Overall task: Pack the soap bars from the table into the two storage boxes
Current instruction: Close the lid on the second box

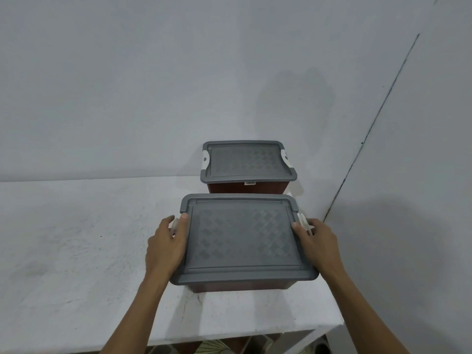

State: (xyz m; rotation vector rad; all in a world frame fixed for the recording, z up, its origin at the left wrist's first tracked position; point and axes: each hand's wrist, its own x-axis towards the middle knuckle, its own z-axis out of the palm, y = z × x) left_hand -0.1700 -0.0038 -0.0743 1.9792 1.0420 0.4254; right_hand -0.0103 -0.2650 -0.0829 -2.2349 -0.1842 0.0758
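Observation:
Two brown storage boxes with grey patterned lids stand on the white table (76, 251), one behind the other. The near box (242, 238) has its lid on and its white side latches stick outward. My left hand (167, 247) grips its left end, thumb on the lid, fingers round the left latch. My right hand (315, 242) grips the right end the same way, at the right latch. The far box (249, 160) sits against the wall with its lid on and its white latches folded down. No soap bars show anywhere.
The table meets a grey wall (178, 72) at the back and another wall at the right. Its front edge runs below the near box, with patterned floor (217, 347) beneath.

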